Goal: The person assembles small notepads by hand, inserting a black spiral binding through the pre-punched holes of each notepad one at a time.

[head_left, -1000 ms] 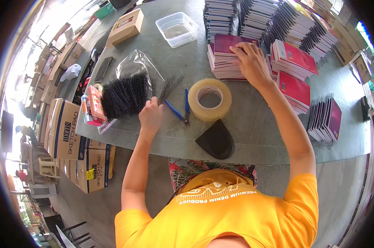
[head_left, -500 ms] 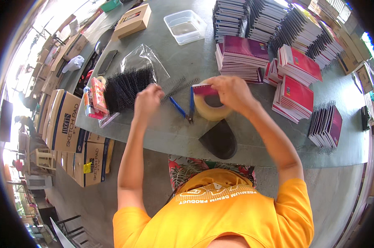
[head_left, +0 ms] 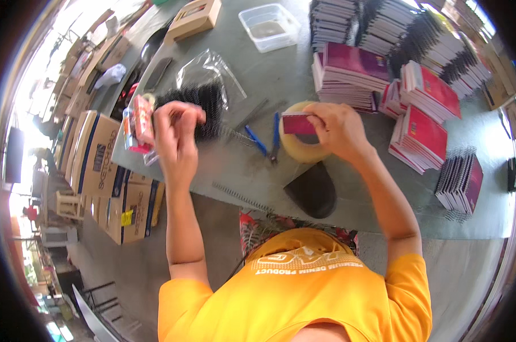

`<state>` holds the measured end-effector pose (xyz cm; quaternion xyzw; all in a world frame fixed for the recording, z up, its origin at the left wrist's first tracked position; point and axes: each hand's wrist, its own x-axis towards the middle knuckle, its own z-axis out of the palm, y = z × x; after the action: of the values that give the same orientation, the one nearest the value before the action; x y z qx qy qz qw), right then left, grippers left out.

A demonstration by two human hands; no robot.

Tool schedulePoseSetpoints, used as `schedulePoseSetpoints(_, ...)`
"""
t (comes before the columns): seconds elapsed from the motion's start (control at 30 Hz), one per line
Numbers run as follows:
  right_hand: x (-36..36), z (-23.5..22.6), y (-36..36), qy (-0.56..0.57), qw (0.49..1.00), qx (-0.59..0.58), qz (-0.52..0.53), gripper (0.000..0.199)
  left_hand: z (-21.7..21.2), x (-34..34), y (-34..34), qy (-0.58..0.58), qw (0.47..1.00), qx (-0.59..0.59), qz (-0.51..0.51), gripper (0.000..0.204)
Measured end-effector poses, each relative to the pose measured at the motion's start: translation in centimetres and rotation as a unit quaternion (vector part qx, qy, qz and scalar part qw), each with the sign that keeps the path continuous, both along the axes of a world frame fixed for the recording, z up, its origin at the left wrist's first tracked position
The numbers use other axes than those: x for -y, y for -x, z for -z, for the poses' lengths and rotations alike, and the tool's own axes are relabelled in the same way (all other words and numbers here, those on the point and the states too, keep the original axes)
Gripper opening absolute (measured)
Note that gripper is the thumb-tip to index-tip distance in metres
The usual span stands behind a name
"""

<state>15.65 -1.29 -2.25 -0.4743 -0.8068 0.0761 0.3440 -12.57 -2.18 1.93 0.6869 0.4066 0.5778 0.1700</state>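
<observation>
My right hand (head_left: 340, 130) pinches a small maroon-covered notebook (head_left: 295, 124) by its right end, over a wide roll of clear tape (head_left: 292, 149). My left hand (head_left: 178, 131) is over the near-left side of a pile of black spiral coils (head_left: 212, 114). Its fingers are bent and apart, slightly blurred, with nothing visible in them. A single black coil (head_left: 241, 196) shows along the table's front edge. Blue-handled cutting pliers (head_left: 263, 145) sit between my hands, near loose coils (head_left: 252, 117). A dark rounded pad (head_left: 313, 191) lies nearest my body.
Maroon notebooks (head_left: 355, 65) and red notebooks (head_left: 423, 139) are stacked at right, before tall rows of coil-bound books (head_left: 377, 34). A clear plastic tub (head_left: 269, 27) and a cardboard box (head_left: 195, 18) stand farther back. Cartons (head_left: 107, 157) are piled left of the table (head_left: 229, 171).
My left hand has moved left and its fingers have spread. A coil now shows at the table's front edge. My right hand still holds the notebook. The whole view has shifted slightly.
</observation>
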Motion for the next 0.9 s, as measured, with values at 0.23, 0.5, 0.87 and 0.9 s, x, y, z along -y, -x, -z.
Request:
schedulePoseSetpoints(0.23,0.0,0.0,0.3,-0.016,1.000,-0.001,-0.009,0.011,17.1,11.0,0.0,0.047,0.896,-0.299,-0.324,0.011)
schedulePoseSetpoints(0.5,-0.5,0.4,0.1,0.049,0.998,-0.015,0.021,0.011,16.8,10.2,-0.5,0.076,0.906,-0.263,-0.323,0.007)
schedulePoseSetpoints(0.87,1.7,1.1,1.0,-0.068,0.996,0.040,0.030,0.011,18.5,15.5,-0.9,0.039,0.965,-0.249,-0.073,0.015)
schedulePoseSetpoints(0.9,1.8,1.3,1.1,-0.096,0.994,0.049,0.026,0.011,17.5,18.0,-2.3,0.124,0.913,-0.388,0.003,0.012)
